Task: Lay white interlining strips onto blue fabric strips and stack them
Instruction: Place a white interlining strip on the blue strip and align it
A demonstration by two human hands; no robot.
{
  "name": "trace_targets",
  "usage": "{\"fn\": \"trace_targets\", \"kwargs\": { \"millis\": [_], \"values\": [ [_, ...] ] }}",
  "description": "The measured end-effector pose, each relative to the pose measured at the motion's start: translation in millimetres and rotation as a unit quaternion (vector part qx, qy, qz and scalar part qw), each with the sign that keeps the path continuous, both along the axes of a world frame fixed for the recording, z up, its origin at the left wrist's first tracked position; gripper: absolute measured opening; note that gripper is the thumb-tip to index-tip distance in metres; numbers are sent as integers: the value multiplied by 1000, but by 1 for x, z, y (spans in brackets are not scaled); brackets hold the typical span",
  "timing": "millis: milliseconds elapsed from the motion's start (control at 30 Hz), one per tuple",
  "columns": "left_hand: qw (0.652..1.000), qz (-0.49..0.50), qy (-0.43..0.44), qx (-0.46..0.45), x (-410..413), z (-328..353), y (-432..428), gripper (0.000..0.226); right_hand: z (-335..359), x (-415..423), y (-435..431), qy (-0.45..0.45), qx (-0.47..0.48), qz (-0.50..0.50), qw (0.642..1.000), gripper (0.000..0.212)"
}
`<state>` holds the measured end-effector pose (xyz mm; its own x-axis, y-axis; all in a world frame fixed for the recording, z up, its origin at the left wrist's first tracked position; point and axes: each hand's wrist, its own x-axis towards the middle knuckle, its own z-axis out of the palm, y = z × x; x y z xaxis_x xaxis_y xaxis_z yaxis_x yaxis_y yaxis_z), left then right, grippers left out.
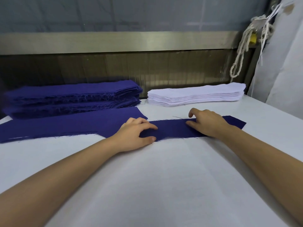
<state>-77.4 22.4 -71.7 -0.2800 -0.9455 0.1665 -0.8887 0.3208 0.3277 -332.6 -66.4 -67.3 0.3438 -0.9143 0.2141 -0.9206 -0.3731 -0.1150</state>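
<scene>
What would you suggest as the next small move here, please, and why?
Probably lift the right hand to the white stack behind it and take the top piece. It and the left hand rest on the blue strip, which lies flat on the table with no white piece on it yet.

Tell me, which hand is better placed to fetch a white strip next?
Probably the right hand: the white interlining stack lies just beyond it, while the left hand rests on the blue strip, farther from that stack.
</scene>
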Motion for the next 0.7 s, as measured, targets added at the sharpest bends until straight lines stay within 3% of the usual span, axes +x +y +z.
{"fn": "trace_targets", "kwargs": {
  "millis": [267,467,600,700],
  "values": [
    [996,23,15,-88,-14,12,-41,37,22,36,-26,-76,-80,4,994,37],
    [988,85,35,-127,-28,19,-86,33,32,80,-56,-14,-97,-21,995,27],
    [975,104,161,-117,-31,22,-103,28,21,96,-63,79,-151,-46,984,22],
    [960,125,228,-102,-29,22,-108,26,19,97,-70,81,-177,-47,980,17]
  ]
}}
